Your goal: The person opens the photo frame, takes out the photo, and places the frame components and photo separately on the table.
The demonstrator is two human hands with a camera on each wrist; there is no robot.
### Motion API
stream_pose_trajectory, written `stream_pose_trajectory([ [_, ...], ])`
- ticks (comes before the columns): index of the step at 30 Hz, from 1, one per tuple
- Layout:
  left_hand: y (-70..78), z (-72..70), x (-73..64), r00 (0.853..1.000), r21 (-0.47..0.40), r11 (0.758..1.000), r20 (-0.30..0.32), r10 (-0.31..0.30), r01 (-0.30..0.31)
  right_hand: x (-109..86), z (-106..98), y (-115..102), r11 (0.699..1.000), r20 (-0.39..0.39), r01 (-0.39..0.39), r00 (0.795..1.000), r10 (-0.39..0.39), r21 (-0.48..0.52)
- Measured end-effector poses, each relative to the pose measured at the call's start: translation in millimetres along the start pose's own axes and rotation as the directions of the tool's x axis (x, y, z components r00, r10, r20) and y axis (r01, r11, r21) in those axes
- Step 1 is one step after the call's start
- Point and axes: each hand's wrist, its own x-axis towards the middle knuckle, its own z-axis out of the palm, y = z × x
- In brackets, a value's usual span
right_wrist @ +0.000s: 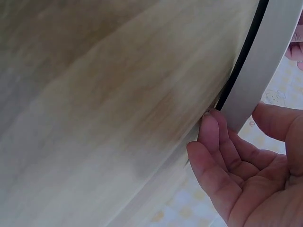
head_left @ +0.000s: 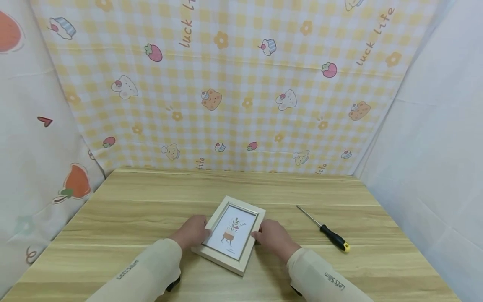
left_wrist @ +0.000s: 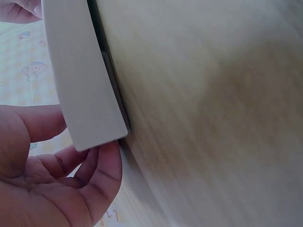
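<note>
A pale picture frame (head_left: 247,256) lies turned at an angle near the front middle of the table, its print of a potted plant on legs facing up. My left hand (head_left: 193,231) grips its left side, thumb on the front face. Opposite, my right hand (head_left: 275,235) holds the right side in the same way. In the left wrist view, curled fingers (left_wrist: 102,177) press against the frame's edge (left_wrist: 87,94). Fingertips (right_wrist: 208,130) reach the underside of the frame (right_wrist: 258,61) in the right wrist view. What lies behind the frame is hidden.
To the right of the frame, a screwdriver (head_left: 332,237) with a black and yellow handle lies on the wood-grain table (head_left: 151,197). A checked cloth (head_left: 241,84) hangs along the table's back edge. White cloths hang at the left (head_left: 34,126) and right (head_left: 426,138).
</note>
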Motion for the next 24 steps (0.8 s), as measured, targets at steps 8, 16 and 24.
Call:
stream_pose_trajectory([
  [8,-0.5,3.2,-2.3,1.0,-0.028,1.0,-0.003,0.005,-0.005,3.3,-2.5,-1.7,1.0,0.012,-0.009,1.0,0.008,0.014],
  [16,-0.9,8.1,-4.5,1.0,-0.023,1.0,-0.013,-0.007,0.006,11.0,-2.1,-1.0,1.0,0.014,-0.009,1.0,0.009,-0.014],
  [24,6.3,8.8,-11.1,0.999,0.029,0.999,-0.029,0.015,-0.014,20.2,-3.1,-1.0,0.995,0.006,0.006,1.0,-0.005,-0.102],
])
